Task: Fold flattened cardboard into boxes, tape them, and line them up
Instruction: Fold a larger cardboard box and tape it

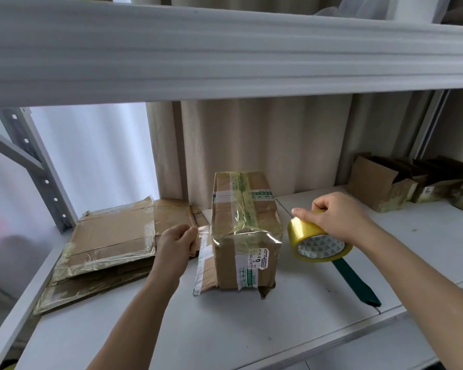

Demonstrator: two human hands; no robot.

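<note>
Cardboard box (245, 231) upright mid-shelf btwn my hands. L hand (175, 243) pinches tape end at its left side; R hand (337, 218) grips tape roll (318, 243), just right. Strip runs across box, left-right.

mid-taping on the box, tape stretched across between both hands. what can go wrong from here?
1. The clear tape strip sags and wrinkles over the box; it may stick creased or to itself.
2. The left hand pinches only the tape's free end; a slip could let it snap back.
3. The green-handled cutter lies under the tape roll held by the right hand, near that forearm; a snag seems possible.
</note>
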